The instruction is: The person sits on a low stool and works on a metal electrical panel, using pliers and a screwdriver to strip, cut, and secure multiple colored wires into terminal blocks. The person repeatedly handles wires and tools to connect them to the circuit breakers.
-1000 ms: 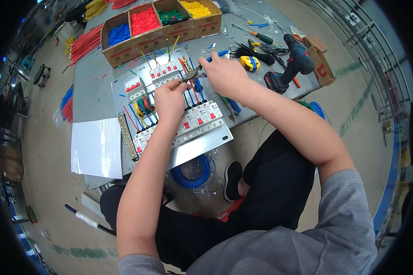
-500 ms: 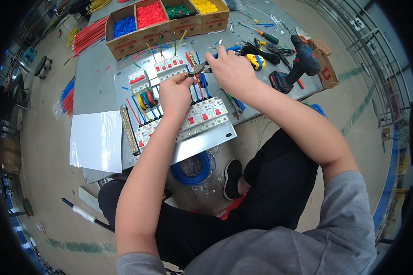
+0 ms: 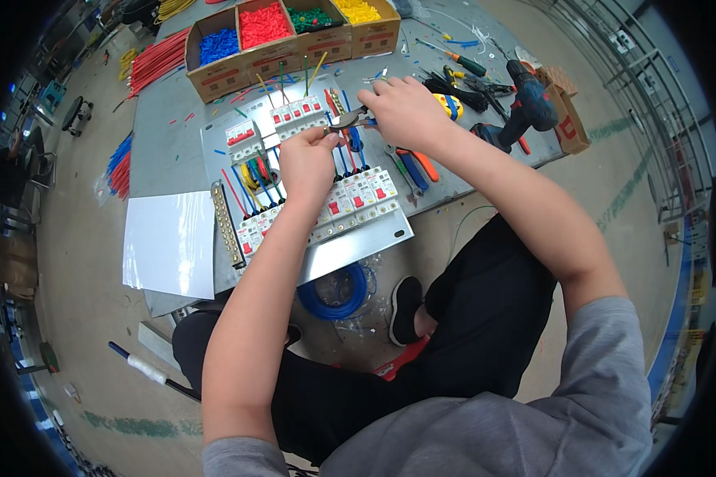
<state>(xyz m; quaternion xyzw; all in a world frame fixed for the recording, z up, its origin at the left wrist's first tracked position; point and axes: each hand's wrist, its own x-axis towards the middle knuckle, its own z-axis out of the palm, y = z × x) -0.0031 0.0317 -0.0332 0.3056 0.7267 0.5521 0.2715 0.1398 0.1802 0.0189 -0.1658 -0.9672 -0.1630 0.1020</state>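
Note:
My right hand [image 3: 406,115] is closed round the handles of a pair of pliers [image 3: 346,120], their dark metal jaws pointing left above the panel. At the tip of those jaws, my left hand [image 3: 309,165] pinches something small that its fingers mostly hide. Beneath both hands lies a metal mounting panel [image 3: 326,266]. It carries a front row of circuit breakers [image 3: 358,195] with red levers, an upper row of breakers [image 3: 298,114] and a separate breaker [image 3: 243,137] at the left. Blue, red and yellow wires rise from the front row; a blue wire bundle [image 3: 356,139] stands beside the pliers.
A cardboard box [image 3: 239,75] of coloured caps stands at the back. On the right are a cordless drill [image 3: 525,107], a yellow tape measure [image 3: 451,106], orange-and-blue-handled pliers [image 3: 416,168] and a wrench [image 3: 402,171]. White paper [image 3: 169,245] overhangs the left edge; a blue wire coil [image 3: 334,294] lies below.
My right hand has turned slightly and shifted right on the pliers, whose jaws stay by my left fingertips. The orange-and-blue-handled pliers on the table have come further into view.

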